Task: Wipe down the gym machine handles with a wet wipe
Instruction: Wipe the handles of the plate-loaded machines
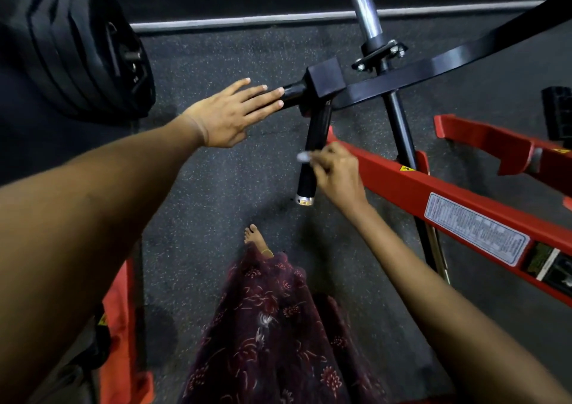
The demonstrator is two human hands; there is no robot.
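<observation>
Over the dark gym floor, your two hands work at the black machine handles.

Your left hand (230, 114) lies flat with fingers straight, fingertips resting on the short black handle (291, 94) that sticks out sideways from the square block (325, 77). Your right hand (335, 171) has its fingers curled, pinching a small pale wet wipe (304, 156) against the long black handle (312, 153), about midway down it; the wipe is blurred, so its shape is hard to tell. That handle hangs from the block and ends in a silver cap (305, 200). A red frame bar (433, 193) runs just beside your right hand, and black weight plates (80, 54) sit at upper left.
</observation>
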